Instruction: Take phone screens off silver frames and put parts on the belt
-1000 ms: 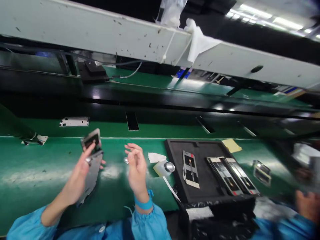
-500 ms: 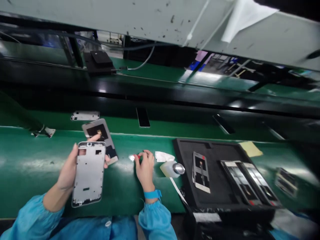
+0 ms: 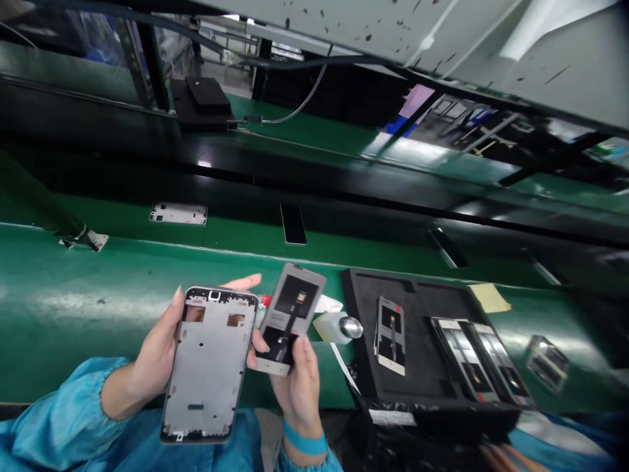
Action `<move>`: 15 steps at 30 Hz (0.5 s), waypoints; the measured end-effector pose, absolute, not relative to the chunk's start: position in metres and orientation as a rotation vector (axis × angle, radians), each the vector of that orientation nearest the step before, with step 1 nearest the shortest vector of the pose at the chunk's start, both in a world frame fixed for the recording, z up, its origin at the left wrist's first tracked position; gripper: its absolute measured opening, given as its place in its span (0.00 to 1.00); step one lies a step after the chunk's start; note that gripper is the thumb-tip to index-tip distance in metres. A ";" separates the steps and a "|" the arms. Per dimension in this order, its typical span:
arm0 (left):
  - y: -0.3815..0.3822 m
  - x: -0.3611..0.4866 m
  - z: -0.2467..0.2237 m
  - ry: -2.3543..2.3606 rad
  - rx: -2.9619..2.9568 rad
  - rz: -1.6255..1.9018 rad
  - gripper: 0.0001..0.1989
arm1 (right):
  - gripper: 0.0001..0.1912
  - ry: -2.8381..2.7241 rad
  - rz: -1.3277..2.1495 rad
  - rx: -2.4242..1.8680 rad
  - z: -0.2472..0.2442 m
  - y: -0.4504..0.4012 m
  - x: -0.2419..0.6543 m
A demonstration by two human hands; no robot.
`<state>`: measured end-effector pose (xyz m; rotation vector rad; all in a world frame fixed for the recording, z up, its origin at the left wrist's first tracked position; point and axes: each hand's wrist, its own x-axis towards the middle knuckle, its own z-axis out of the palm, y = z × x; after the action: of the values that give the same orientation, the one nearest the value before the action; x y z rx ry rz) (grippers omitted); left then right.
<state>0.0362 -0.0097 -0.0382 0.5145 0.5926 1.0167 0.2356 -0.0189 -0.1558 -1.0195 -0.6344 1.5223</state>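
My left hand (image 3: 156,357) is closed around a silver-grey phone frame (image 3: 209,367), its thumb along the left edge and fingertips showing past the right edge. The frame has two cut-outs near its top and a small slot low down. Beside it, my right hand (image 3: 299,380) grips the lower end of a phone screen assembly (image 3: 280,318), dark panels and a ribbon cable facing up. The screen assembly leans to the right, close to my left fingertips. A small red item (image 3: 265,301) shows partly behind it. Next to it lies a white wipe (image 3: 328,304), partly covered.
A bottle with a metal cap (image 3: 350,327) stands right of my hands. Farther right, a black foam tray (image 3: 422,387) holds several phone screen assemblies. A yellow note (image 3: 490,297) lies at its back edge. Along the far strip lie another phone frame (image 3: 179,214) and a dark phone (image 3: 293,224).
My right hand has left the red item on the bench and now holds the screen assembly, which was behind the frame in my left hand. The left hand and frame have shifted right.
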 end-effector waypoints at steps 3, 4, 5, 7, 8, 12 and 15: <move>-0.011 0.039 -0.030 0.598 0.483 1.083 0.35 | 0.26 -0.598 1.572 -0.993 -0.157 -0.030 0.249; -0.012 0.041 -0.029 0.601 0.468 1.116 0.32 | 0.29 -0.615 1.585 -0.986 -0.157 -0.031 0.251; -0.013 0.043 -0.029 0.593 0.456 1.143 0.30 | 0.31 -0.637 1.589 -0.975 -0.157 -0.031 0.252; -0.014 0.045 -0.030 0.535 0.467 1.163 0.28 | 0.34 -0.686 1.564 -0.953 -0.157 -0.030 0.254; -0.015 0.046 -0.031 0.492 0.486 1.169 0.28 | 0.35 -0.716 1.539 -0.945 -0.158 -0.029 0.255; -0.010 0.045 -0.037 0.369 0.576 1.231 0.28 | 0.32 -0.910 1.469 -0.941 -0.154 -0.031 0.267; 0.003 0.038 -0.041 0.514 0.592 1.327 0.29 | 0.33 -1.157 1.411 -0.939 -0.141 -0.033 0.277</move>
<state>0.0384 0.0027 -0.0408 0.5916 0.5143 1.3267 0.2774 -0.0329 -0.1410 -0.9388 -1.1567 1.4107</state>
